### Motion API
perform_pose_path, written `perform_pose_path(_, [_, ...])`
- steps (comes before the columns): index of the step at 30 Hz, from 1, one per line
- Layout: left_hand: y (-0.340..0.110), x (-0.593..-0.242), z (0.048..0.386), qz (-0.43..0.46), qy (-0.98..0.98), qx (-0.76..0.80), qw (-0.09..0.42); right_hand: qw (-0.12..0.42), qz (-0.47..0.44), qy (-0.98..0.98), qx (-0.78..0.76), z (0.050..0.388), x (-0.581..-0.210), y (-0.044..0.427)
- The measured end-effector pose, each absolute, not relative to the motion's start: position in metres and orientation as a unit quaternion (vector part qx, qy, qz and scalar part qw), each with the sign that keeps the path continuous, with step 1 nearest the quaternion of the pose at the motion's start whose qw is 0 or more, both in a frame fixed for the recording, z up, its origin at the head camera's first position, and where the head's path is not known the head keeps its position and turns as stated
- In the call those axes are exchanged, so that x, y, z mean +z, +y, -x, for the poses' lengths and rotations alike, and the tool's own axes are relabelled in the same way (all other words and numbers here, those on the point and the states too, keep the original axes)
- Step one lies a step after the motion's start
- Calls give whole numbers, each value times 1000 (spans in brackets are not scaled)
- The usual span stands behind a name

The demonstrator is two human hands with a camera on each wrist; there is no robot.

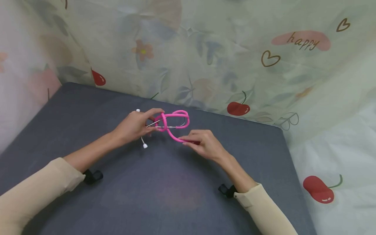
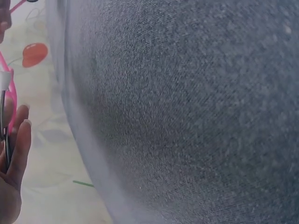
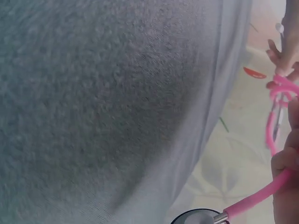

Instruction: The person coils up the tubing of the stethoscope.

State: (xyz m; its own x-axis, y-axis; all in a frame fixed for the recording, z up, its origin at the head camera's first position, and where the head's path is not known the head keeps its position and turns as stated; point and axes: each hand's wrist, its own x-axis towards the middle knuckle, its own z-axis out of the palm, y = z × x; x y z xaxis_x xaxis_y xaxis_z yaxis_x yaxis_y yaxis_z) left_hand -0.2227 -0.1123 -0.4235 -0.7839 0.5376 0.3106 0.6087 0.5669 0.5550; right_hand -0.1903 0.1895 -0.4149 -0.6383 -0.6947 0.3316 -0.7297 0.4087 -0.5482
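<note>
A stethoscope with pink tubing (image 1: 177, 115) is held above the table, folded into a loose bundle. My left hand (image 1: 135, 126) grips the bundle near the metal ear tubes, with a turn of pink tube wrapped around it. White ear tips (image 1: 145, 146) stick out on either side of that hand. To the right, my right hand (image 1: 207, 143) pinches the trailing length of tube between thumb and fingers. In the right wrist view the round chest piece (image 3: 196, 217) hangs at the end of this length; in the head view the hand hides it.
A dark grey cloth-covered table (image 1: 164, 195) lies beneath both hands. Behind it and at the sides hangs a pale printed curtain (image 1: 205, 49) with cherries, flowers and hearts. Black straps (image 1: 93, 177) show at both cream sleeve cuffs.
</note>
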Motion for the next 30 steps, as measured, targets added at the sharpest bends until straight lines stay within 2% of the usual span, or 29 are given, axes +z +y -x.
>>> perform_pose_path(10, [-100, -425, 217, 379, -889, -251, 50, 2, -481, -820, 311, 188, -392, 187])
perform_pose_path(16, [-98, -426, 214, 391, -881, -264, 30, 1, -473, -815, 336, 190, -377, 186])
perform_pose_path(24, [-100, -429, 214, 417, -869, -257, 71, -23, -435, -829, 351, 189, -366, 186])
perform_pose_path(30, [-99, -429, 213, 432, -866, -240, 73, 11, -438, -823, 362, 193, -363, 185])
